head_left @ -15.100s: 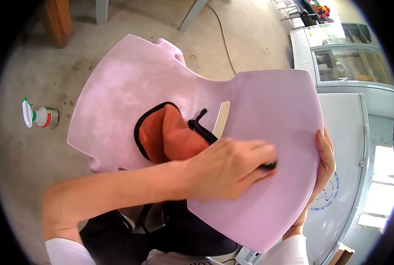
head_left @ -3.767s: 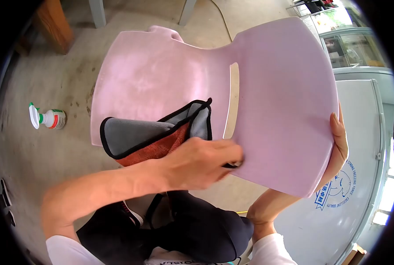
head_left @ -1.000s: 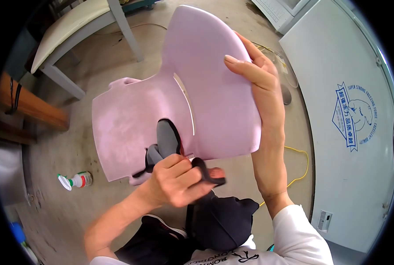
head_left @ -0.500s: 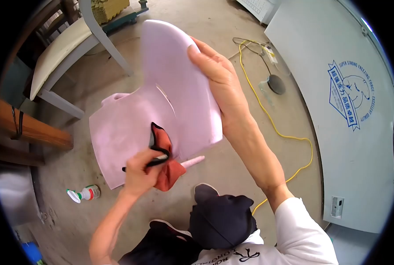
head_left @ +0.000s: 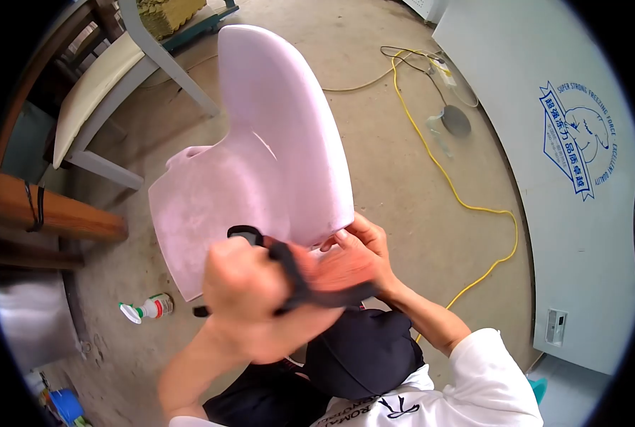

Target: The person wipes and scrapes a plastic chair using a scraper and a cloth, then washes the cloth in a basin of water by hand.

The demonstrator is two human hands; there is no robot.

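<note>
Left hand clutching the cloth, the right hand, grip unclear, has moved to the near corner of the backrest, uncovering its edge.

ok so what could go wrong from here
The pink chair might shift or tip, since the right hand is only at one lower corner. The cloth spreading from the left hand might snag there. The spray bottle, which looks close to the chair, could get knocked.

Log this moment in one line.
Left hand: holding black-edged orange cloth | right hand: at backrest corner of pink plastic chair
</note>
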